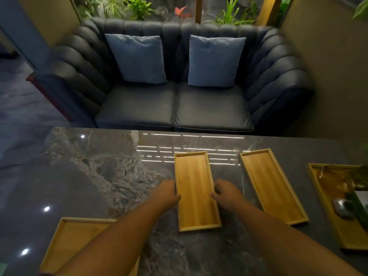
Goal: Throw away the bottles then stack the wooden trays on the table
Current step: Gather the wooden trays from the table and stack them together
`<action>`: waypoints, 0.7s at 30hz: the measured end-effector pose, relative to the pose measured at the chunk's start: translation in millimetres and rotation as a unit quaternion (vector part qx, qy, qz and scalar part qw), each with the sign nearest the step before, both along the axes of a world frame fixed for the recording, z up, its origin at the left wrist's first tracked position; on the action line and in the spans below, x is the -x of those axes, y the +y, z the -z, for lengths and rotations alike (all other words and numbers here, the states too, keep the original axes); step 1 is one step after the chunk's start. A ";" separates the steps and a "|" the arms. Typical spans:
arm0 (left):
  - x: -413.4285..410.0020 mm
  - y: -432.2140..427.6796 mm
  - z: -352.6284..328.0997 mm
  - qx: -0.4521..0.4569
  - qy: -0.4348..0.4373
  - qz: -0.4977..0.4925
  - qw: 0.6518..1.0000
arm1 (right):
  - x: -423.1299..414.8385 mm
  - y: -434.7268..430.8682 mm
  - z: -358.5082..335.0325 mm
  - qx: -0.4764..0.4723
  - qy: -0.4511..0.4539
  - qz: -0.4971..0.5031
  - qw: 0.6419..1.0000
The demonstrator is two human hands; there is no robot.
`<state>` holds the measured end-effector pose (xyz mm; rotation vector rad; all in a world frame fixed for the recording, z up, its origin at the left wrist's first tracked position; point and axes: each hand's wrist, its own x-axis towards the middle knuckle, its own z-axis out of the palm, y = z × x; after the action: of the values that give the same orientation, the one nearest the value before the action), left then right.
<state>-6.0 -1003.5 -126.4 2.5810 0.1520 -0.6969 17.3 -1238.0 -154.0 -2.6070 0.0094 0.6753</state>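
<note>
Several wooden trays lie on a dark marble table [95,176]. The middle tray [196,188] is empty and lies lengthwise in front of me. My left hand [166,193] grips its left long edge and my right hand [226,193] grips its right long edge, thumbs on the rim. A second empty tray [272,186] lies to the right, angled. A third tray [67,244] sits at the near left, partly hidden under my left forearm. No bottle is in view.
At the far right a fourth tray [322,198] holds a shiny metal object [341,208] and green leaves. Behind the table stands a dark sofa [175,108] with two blue cushions, plants behind it.
</note>
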 end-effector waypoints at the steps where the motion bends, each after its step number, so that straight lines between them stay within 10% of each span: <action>1: -1.5 -2.4 0.8 0.001 0.003 -0.006 1.000 | -3.1 0.7 2.1 0.005 -0.005 0.004 1.000; 21: -13.5 -17.1 25.8 0.003 0.026 -0.046 0.999 | -29.3 3.6 24.7 0.004 0.018 -0.006 1.000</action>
<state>7.5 -1020.6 -152.2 2.5324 0.2834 -0.7301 46.6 -1234.4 -178.7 -2.6044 0.0088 0.7281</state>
